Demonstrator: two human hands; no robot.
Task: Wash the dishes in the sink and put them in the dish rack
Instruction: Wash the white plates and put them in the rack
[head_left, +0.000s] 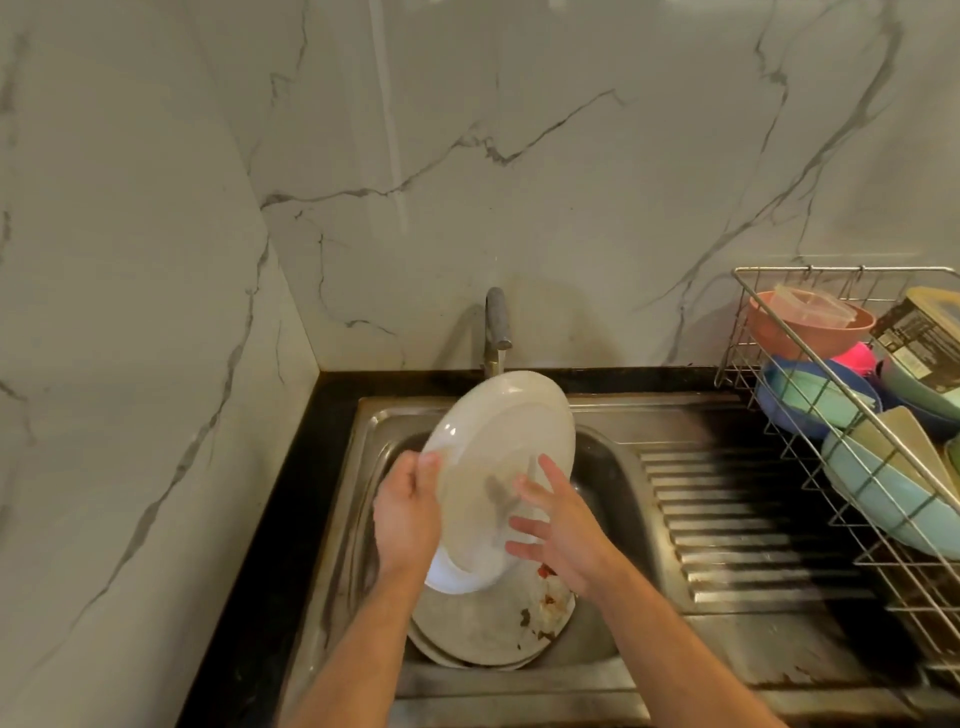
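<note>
White round plate (498, 447) is being held tilted over the stainless steel sink (613, 467), just below the metal tap (496, 332). Left hand (408, 514) is gripping its left rim with curled fingers; right hand (563, 535) is pressing spread, straight fingers against its face. Dirty plates (498, 629) are lying stacked in the basin beneath. Wire dish rack (810, 415) is holding coloured bowls at right.
</note>
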